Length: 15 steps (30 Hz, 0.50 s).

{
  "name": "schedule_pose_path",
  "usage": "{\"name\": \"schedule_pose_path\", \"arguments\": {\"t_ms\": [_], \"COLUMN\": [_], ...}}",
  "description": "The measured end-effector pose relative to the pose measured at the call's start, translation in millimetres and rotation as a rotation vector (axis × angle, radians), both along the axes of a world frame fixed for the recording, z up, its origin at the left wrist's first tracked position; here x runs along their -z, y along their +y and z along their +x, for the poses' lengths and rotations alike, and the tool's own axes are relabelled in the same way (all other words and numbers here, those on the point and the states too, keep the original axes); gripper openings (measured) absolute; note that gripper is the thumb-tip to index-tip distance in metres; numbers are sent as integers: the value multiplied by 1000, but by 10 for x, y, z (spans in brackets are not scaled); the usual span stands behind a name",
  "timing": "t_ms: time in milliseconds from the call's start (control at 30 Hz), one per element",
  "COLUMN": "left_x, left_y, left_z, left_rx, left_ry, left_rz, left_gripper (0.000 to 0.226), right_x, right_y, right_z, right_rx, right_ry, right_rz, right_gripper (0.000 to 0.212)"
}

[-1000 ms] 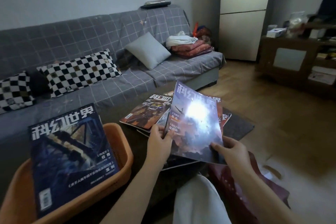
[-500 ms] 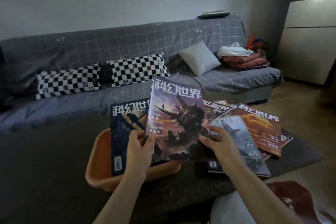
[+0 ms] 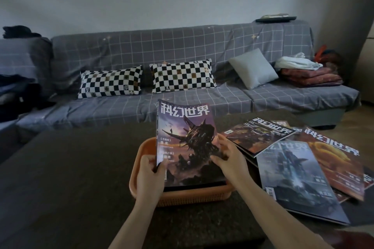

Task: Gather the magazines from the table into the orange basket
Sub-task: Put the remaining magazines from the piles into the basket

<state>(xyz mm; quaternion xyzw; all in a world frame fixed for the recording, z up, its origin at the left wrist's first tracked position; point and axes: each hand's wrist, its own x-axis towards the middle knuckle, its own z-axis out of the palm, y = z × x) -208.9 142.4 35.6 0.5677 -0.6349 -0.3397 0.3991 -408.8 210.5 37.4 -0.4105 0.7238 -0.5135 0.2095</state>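
Observation:
A purple-covered magazine (image 3: 188,139) with a dark spaceship stands tilted over the orange basket (image 3: 141,147), its lower edge down inside. My left hand (image 3: 150,170) grips its left edge and my right hand (image 3: 227,156) holds its right side. Under it in the basket a dark edge of another magazine (image 3: 194,186) shows. Several more magazines lie fanned on the dark table (image 3: 70,178) to the right: a blue-grey one (image 3: 293,178) in front, an orange one (image 3: 332,159) and a brownish one (image 3: 257,137) behind it.
A grey checked sofa (image 3: 182,50) runs behind the table, with two checkered pillows (image 3: 110,82), a grey cushion (image 3: 253,67) and folded blankets (image 3: 309,76). Dark clothes (image 3: 16,91) lie at its left end.
Both hands carried the purple magazine leftward from the pile to the basket and lowered it in. The view swung left with it, bringing the basket to the centre.

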Motion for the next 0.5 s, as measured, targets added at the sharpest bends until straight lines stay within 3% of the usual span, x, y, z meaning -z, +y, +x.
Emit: {"name": "schedule_pose_path", "arguments": {"t_ms": [133,267,500], "left_x": [39,18,10], "left_y": [-14,-56,-180], "left_z": [63,107,134], "left_rx": [26,83,119], "left_ry": [-166,-224,-303], "left_rz": [-57,-19,71], "left_gripper": [22,26,68], "right_x": [59,80,74], "right_y": [-21,-25,-33], "right_z": [45,76,91], "right_rx": [60,76,69], "right_ry": [135,153,250], "right_rz": [41,91,192], "right_gripper": [51,50,54]}}
